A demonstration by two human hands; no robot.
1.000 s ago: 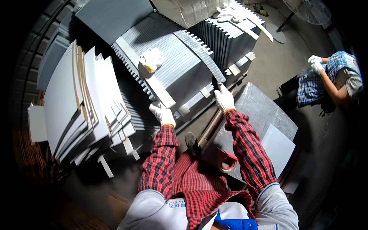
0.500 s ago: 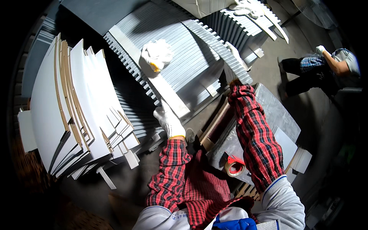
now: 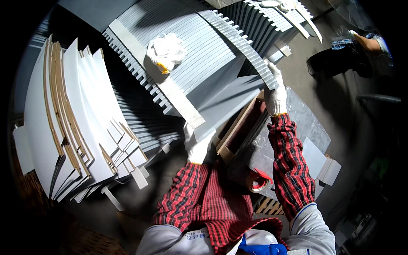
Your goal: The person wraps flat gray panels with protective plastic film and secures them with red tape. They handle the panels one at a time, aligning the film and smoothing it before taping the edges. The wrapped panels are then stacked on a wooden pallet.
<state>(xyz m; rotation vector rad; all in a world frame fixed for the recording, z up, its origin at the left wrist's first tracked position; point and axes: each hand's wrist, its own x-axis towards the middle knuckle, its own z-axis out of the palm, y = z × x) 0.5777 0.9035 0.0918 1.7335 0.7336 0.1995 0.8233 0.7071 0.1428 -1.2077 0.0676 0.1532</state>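
Observation:
Both my hands wear white gloves below red plaid sleeves. My left hand (image 3: 196,144) grips the near lower corner of a flat grey panel (image 3: 231,104). My right hand (image 3: 276,91) holds the far end of the same panel, at the edge of a row of upright grey slats (image 3: 204,55). The panel lies tilted between my hands, above a wooden frame (image 3: 236,129). A crumpled pair of white gloves (image 3: 165,51) rests on top of the slats, next to a pale strip (image 3: 174,95) laid across them.
Tall white boards (image 3: 72,123) lean in a stack at the left. A red tape roll (image 3: 257,182) lies by my right elbow on a plastic-wrapped sheet (image 3: 306,121). Small white panels (image 3: 329,170) sit to the right. Another person (image 3: 361,46) crouches at the upper right.
My hands have moved apart along the slat row and now hold a grey panel, tilted out from it. The view has closed in on the slats.

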